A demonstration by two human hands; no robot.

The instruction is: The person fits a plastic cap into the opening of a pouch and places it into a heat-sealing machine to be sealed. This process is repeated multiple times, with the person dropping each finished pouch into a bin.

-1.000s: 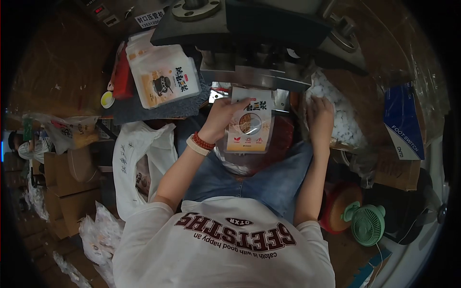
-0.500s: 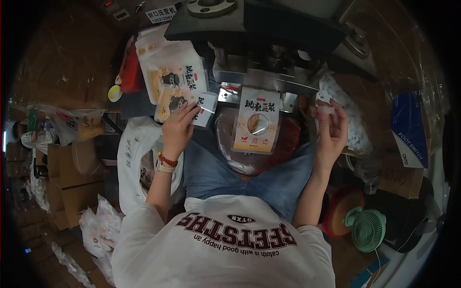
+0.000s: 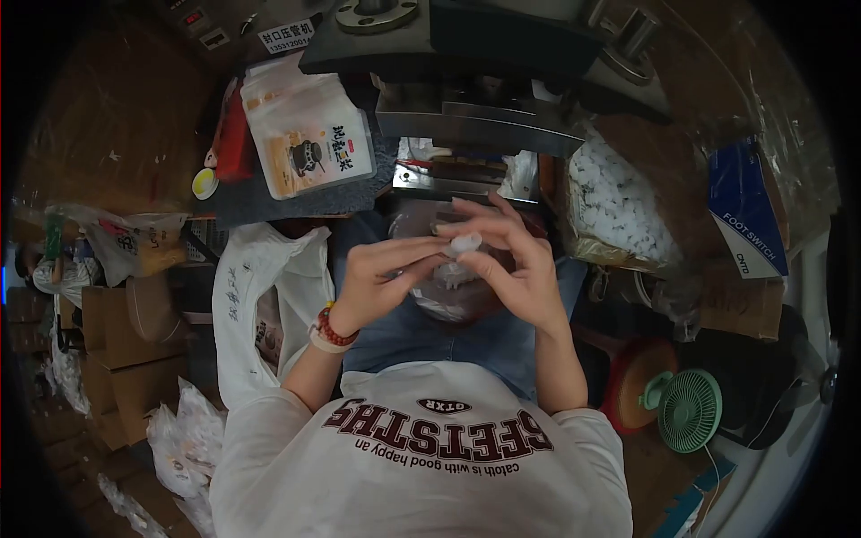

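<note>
My right hand pinches a small white translucent plastic piece, like a pouch spout, between thumb and fingers. Close against it, my left hand has its thumb and fingers pressed together; what lies between them is hidden. Both hands meet above my lap, in front of the press machine's metal jaw. A stack of printed pouches lies on the dark mat to the left. Right of the machine, a plastic-lined box holds many small white pieces.
A red object and a yellow-white round item lie left of the pouches. A blue foot switch box stands at right, with a green fan below. A white sack hangs open beside my left arm.
My right hand has moved left from the box of white pieces, and my left hand has come off the pouches to meet it. The pouch at the machine's front is no longer visible there.
</note>
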